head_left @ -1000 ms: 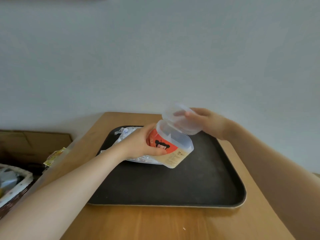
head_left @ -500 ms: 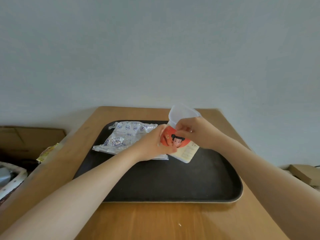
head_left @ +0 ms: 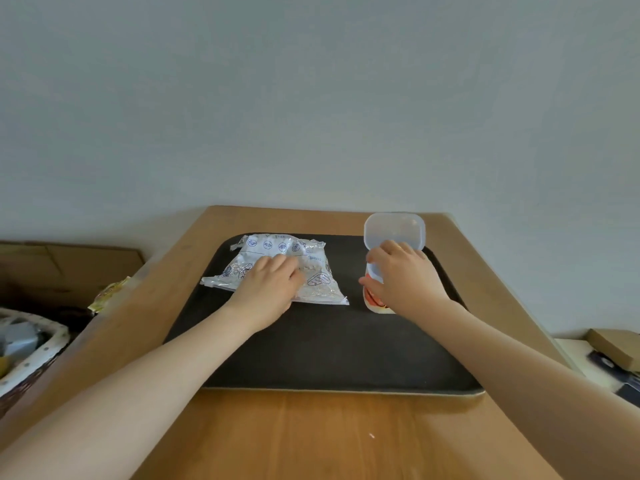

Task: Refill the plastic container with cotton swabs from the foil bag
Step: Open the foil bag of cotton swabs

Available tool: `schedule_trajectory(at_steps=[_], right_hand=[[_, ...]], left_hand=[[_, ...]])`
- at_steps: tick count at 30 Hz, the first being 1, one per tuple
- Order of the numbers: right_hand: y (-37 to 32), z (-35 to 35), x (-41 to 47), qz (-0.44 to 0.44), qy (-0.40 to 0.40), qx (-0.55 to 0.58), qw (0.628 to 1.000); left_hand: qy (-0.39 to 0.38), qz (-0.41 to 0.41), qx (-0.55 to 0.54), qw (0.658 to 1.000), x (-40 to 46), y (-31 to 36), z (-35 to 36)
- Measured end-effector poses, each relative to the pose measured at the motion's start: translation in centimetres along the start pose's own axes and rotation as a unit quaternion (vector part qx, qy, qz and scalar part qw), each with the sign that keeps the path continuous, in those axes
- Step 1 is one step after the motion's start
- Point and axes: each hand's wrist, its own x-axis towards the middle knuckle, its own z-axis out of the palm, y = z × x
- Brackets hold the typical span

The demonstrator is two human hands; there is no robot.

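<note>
A silver foil bag (head_left: 313, 259) with blue printing lies flat on the far left part of a black tray (head_left: 339, 351). My left hand (head_left: 268, 287) rests on the bag with its fingers curled down onto the foil. To the right stands the plastic container (head_left: 374, 301) with a red and cream label, its clear hinged lid (head_left: 394, 232) flipped open and standing up behind it. My right hand (head_left: 403, 277) grips the container from above and hides most of its body and its opening. No cotton swabs are visible.
The tray sits on a wooden table (head_left: 311, 434). A woven basket (head_left: 31, 355) and a yellow packet (head_left: 109, 294) lie off the table's left side, with a cardboard sheet (head_left: 69, 268) behind. A brown box (head_left: 614, 346) sits at the far right.
The container went from both hands in the air down onto the right part of the tray. My left hand let go of it and moved left onto the foil bag.
</note>
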Motion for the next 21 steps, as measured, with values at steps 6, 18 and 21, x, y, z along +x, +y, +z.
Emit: schedule_trajectory(at_steps=[6,18,21], right_hand=[[-5.0,-0.3,0.3,-0.147,0.012,-0.040,0.988],[-5.4,2.1,2.7,0.013,0.079,0.052,0.995],[-5.0,2.4,3.0,0.045,0.073,0.079,0.993]], left_hand=[[0.112,-0.021,-0.109,0.987,0.4,-0.2,-0.9],[0.149,-0.235,-0.311,0.909,-4.9,-6.1,-0.9],[0.121,-0.294,-0.424,0.848,-5.8,-6.7,-0.2]])
